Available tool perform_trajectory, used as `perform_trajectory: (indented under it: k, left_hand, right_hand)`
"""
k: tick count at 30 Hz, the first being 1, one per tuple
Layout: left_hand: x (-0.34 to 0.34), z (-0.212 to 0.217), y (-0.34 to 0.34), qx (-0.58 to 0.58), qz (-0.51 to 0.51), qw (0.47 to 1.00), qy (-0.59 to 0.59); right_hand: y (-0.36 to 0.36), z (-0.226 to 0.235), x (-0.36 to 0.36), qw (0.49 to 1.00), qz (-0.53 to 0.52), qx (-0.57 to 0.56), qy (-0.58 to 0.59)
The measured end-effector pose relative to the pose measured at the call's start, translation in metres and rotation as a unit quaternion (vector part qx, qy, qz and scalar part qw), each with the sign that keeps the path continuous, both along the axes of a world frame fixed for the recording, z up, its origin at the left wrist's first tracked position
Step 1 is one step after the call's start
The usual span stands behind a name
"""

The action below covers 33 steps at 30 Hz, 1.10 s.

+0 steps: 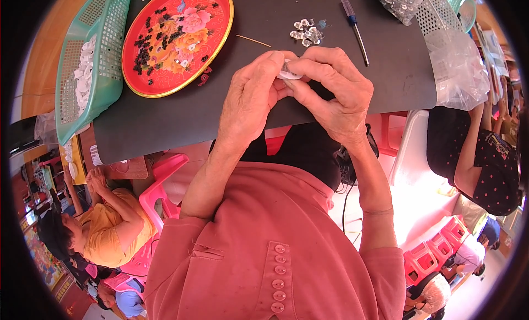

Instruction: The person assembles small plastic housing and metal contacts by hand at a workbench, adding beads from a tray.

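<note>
Between my two hands, above the near edge of the dark table (pixel 264 22), is a small white rounded plastic part (pixel 289 73). My left hand (pixel 249 91) grips it from the left, thumb and fingers pressed together. My right hand (pixel 336 85) pinches at its right side, thumb and forefinger on it; the fingers hide much of the part. Just beyond the hands lie a small pile of clear plastic pieces (pixel 306 33) and a thin wooden stick (pixel 253 40). A screwdriver (pixel 354 29) with a blue handle rests farther right.
A round red flowered tray (pixel 219 22) with small black parts (pixel 143 52) stands at the left. Beside it is a green basket (pixel 110 44) of white pieces (pixel 84 72). Clear bags (pixel 457 66) and a white basket (pixel 438 14) are at the right. Other people sit on both sides.
</note>
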<state>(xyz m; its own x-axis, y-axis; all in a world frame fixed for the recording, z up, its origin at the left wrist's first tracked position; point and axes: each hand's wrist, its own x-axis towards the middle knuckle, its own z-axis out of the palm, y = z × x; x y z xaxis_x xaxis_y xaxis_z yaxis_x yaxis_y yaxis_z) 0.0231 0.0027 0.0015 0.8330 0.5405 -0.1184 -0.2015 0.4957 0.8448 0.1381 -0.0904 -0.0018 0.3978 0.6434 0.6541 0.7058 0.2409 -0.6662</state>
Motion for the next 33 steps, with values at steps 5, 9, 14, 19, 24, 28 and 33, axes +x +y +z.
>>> perform_trajectory:
  k: [5, 9, 14, 19, 24, 28, 33]
  left_hand:
    - [0.0029, -0.0006, 0.0002, -0.002, 0.013, 1.000, -0.018]
    - [0.0005, -0.0050, -0.0011, 0.055, -0.005, 0.998, -0.021]
    - [0.0010, -0.0037, -0.0025, 0.042, 0.004, 0.999, -0.031]
    - [-0.0003, -0.0056, -0.0023, 0.043, 0.002, 0.999, -0.033]
    - [0.0005, -0.0057, -0.0039, 0.035, 0.014, 0.999, -0.017]
    - [0.0011, -0.0053, -0.0039, 0.045, 0.011, 0.999, -0.013]
    - [0.0016, -0.0046, -0.0033, 0.060, 0.010, 0.998, -0.005]
  right_hand:
    - [-0.0016, 0.0021, -0.0003, 0.999, 0.011, -0.028, 0.020]
    - [-0.0008, 0.0027, -0.0008, 0.998, 0.007, -0.037, 0.058]
    - [0.0002, 0.0034, -0.0004, 0.997, 0.016, -0.029, 0.072]
    - [0.0002, 0.0043, 0.0026, 0.999, 0.030, -0.029, 0.034]
    - [-0.0012, 0.0041, 0.0025, 0.997, 0.036, -0.030, 0.057]
    - [-0.0015, 0.0031, 0.0004, 0.998, 0.025, -0.026, 0.048]
    - [0.0005, 0.0035, 0.0014, 1.000, 0.023, -0.010, -0.011]
